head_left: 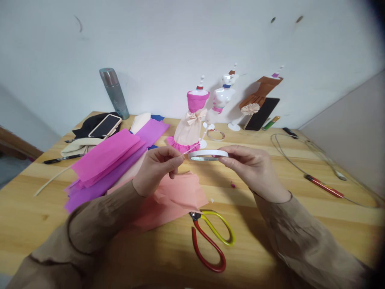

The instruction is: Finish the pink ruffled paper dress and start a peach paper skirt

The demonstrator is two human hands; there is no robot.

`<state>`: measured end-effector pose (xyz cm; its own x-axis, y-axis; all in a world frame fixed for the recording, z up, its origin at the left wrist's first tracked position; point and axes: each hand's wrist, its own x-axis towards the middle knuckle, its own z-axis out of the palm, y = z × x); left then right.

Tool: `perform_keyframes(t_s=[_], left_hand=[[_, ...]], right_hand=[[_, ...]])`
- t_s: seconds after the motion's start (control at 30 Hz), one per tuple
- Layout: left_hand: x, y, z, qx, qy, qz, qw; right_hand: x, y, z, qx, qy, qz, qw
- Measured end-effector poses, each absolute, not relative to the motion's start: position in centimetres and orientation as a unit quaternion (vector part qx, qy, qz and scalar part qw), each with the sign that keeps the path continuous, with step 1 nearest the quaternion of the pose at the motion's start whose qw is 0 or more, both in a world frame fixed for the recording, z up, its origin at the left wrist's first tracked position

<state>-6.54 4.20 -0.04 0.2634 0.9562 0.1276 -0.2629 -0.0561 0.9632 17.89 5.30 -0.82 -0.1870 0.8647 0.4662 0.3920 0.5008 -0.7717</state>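
Observation:
My right hand (255, 168) pinches the right edge of a narrow white roll of tape (207, 153), held level above the table. The fingers of my left hand (162, 162) are pinched on the tape's loose end, which stretches as a thin strip to the roll. Beneath my hands lies salmon-coloured crepe paper (180, 192), partly covered by my left forearm. Scissors (210, 237) with one red and one yellow handle rest in front of it, their blades hidden under the paper. Behind the roll stands a small dress form in a pink and cream paper dress (188, 124).
Pink crepe paper (105, 156) and purple sheets are piled at left, near a phone (105, 126) and a bottle (114, 94). More dress forms (224, 96) and a dark tablet-like slab (261, 114) stand by the wall. A red-handled tool (323, 185) with a cord lies right.

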Motion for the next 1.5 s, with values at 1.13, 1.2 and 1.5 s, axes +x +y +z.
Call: perform_keyframes(t_s=[1.13,1.2,1.5], left_hand=[[-6.1,3.9,-0.6,0.513,0.340,0.432,0.660],[-6.0,3.8,-0.7,0.517,0.339,0.426,0.660],[-5.6,3.5,-1.1,0.528,0.345,0.401,0.664]], right_hand=[[17.1,5.8,-2.3,-0.480,-0.787,0.258,0.289],[16.9,5.1,-1.4,-0.469,-0.737,0.320,0.366],[15.8,3.7,-0.1,-0.414,-0.710,0.392,0.414]])
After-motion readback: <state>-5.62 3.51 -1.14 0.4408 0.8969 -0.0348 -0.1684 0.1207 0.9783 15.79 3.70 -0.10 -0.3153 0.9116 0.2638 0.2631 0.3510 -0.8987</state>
